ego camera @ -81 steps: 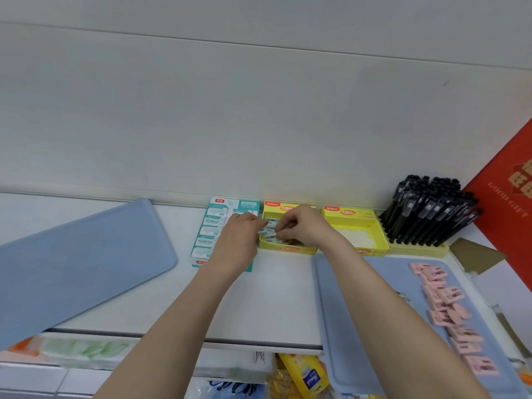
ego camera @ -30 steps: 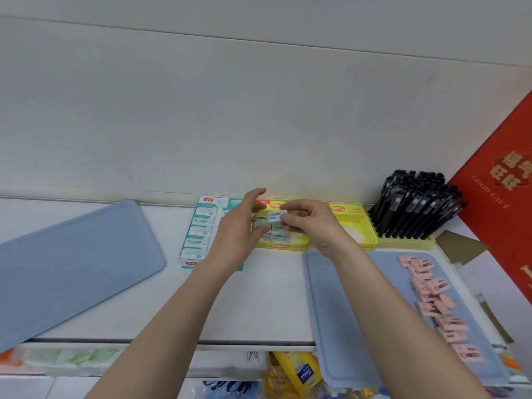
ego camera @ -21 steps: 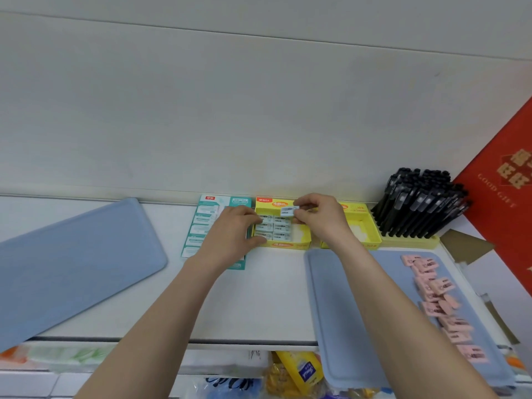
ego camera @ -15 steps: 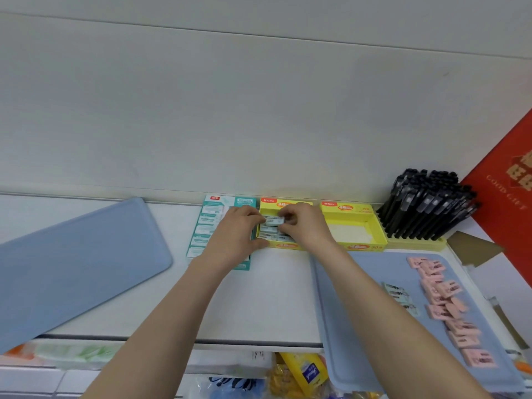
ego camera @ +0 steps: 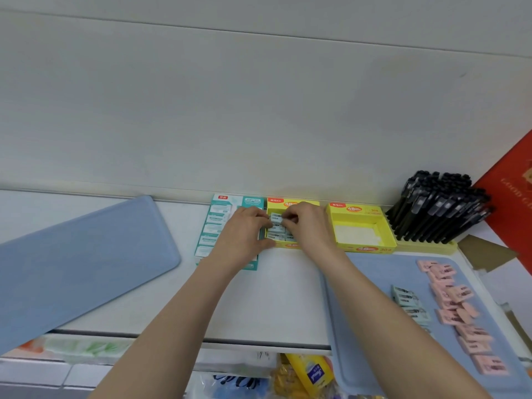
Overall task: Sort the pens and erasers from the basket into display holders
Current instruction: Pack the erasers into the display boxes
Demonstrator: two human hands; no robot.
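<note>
— What lies closest?
— The right blue tray (ego camera: 403, 266), resting on the white shelf (ego camera: 288, 298). Pink erasers (ego camera: 454, 295) run down its right side. A few teal erasers (ego camera: 406, 296) lie just beside them, partly hidden by the right forearm.
— And the hands?
— Both are farther in, at the first yellow box (ego camera: 293, 203). The right hand (ego camera: 309, 226) pinches the held eraser (ego camera: 277, 216) between thumb and fingertips, over the boxed erasers (ego camera: 276, 235), toward the box's back left corner.
— The left one?
— The left hand (ego camera: 244, 230) curls over that box's left wall with its thumb on the front corner, gripping it. Its fingertips sit right by the held eraser. Whether they touch it, I cannot tell.
— Around them?
— A teal box (ego camera: 217, 226) lies just to the left, partly under the left hand, and a second yellow box (ego camera: 359, 210) is just to the right. Beyond that, black pens (ego camera: 437, 210) lean in a yellow pen holder (ego camera: 426, 247). Another blue tray (ego camera: 72, 263) lies well off to the left.
</note>
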